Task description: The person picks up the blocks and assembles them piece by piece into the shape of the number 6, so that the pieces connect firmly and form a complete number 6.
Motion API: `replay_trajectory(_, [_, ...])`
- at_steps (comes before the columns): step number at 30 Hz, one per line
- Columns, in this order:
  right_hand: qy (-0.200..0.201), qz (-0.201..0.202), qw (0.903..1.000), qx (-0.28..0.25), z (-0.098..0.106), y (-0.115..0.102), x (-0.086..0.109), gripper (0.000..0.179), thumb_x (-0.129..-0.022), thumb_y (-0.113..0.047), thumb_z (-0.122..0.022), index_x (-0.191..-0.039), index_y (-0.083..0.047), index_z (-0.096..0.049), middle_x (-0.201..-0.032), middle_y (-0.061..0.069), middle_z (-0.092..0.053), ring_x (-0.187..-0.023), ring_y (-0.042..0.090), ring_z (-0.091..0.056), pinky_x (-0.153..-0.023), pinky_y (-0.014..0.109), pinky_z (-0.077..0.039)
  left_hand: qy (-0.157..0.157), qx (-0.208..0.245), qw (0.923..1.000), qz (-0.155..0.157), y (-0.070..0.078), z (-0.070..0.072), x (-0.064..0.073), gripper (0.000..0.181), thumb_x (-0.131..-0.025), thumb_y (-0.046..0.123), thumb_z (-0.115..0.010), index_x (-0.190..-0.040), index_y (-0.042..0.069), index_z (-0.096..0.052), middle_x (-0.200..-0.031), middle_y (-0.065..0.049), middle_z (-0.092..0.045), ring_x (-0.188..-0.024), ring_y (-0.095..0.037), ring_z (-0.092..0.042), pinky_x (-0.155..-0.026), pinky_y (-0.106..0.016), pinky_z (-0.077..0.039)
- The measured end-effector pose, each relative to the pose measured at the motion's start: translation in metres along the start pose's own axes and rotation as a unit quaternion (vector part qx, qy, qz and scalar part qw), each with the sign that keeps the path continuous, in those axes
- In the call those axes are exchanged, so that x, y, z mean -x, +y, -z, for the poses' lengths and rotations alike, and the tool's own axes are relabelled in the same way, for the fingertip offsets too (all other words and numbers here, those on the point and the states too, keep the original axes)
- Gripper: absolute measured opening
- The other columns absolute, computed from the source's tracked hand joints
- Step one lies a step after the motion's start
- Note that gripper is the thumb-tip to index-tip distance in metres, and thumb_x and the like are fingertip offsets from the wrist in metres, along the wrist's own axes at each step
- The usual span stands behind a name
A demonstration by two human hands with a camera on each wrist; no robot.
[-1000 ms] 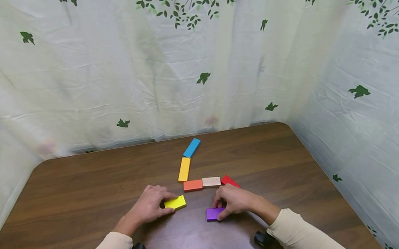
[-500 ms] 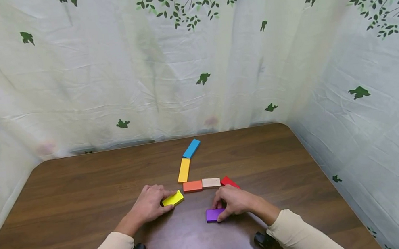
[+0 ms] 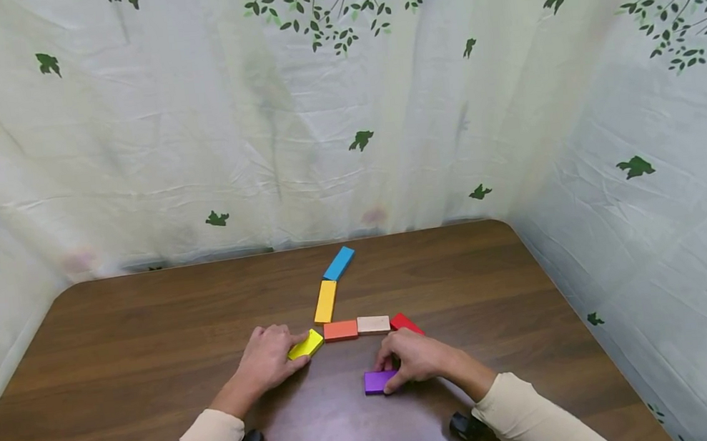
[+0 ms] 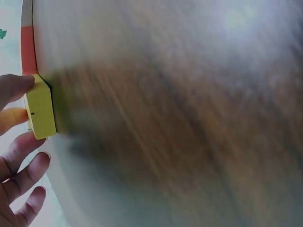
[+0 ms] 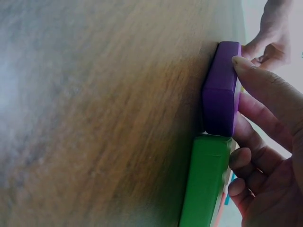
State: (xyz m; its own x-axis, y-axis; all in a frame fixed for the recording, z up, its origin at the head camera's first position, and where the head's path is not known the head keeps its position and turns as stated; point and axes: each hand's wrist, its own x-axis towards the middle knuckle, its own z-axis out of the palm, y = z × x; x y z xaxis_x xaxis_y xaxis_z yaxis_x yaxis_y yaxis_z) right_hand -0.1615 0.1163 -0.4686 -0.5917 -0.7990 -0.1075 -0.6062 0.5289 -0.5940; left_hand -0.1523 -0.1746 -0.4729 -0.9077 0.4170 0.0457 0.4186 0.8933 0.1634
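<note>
My left hand [image 3: 267,359] pinches a bright yellow wooden block [image 3: 306,344] between thumb and fingers. The block lies slanted on the table, its far right corner close to the left end of an orange block [image 3: 341,331]. With thumb and fingertips, my right hand [image 3: 416,356] holds a purple block [image 3: 378,382] flat on the tabletop. A green block [image 5: 203,179] sits end to end with the purple one in the right wrist view; in the head view my right hand hides it. Beside the orange block lie a pale wood block [image 3: 374,325] and a partly covered red block [image 3: 406,323].
An amber block [image 3: 325,302] and a blue block [image 3: 338,263] run in a line toward the far edge of the brown table [image 3: 164,326]. A white leaf-printed curtain [image 3: 290,112] hangs behind the table and along its sides.
My left hand has turned the yellow block into a steeper slant and shifted it slightly away from me, nearer the orange block. My right hand and the purple block stay practically still.
</note>
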Motion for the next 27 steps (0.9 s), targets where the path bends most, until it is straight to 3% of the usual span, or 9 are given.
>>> replay_trajectory(8, [0.002,-0.006,0.9999,-0.01,0.0,0.0,0.0,0.022,-0.07,-0.022,-0.087,-0.087,-0.013,-0.076,-0.075,-0.014,-0.061,-0.071,0.001,-0.056,-0.064,0.013,-0.044,0.027,-0.018,0.9995,0.007,0.005,-0.004,-0.002,0.043,-0.081,0.037,-0.075,-0.117,0.012,-0.072,-0.069,-0.001,-0.053,-0.068,-0.019,-0.049,-0.067,-0.039,-0.038])
replay_trajectory(27, [0.004,-0.001,1.0,-0.007,-0.002,0.003,-0.001,0.022,-0.07,-0.023,-0.087,-0.087,-0.014,-0.076,-0.075,-0.015,-0.06,-0.072,-0.001,-0.056,-0.065,0.013,-0.043,0.04,-0.025,0.9981,0.039,0.012,-0.006,-0.008,0.048,-0.079,0.041,-0.077,-0.116,0.01,-0.072,-0.067,-0.001,-0.054,-0.066,-0.018,-0.048,-0.063,-0.035,-0.034])
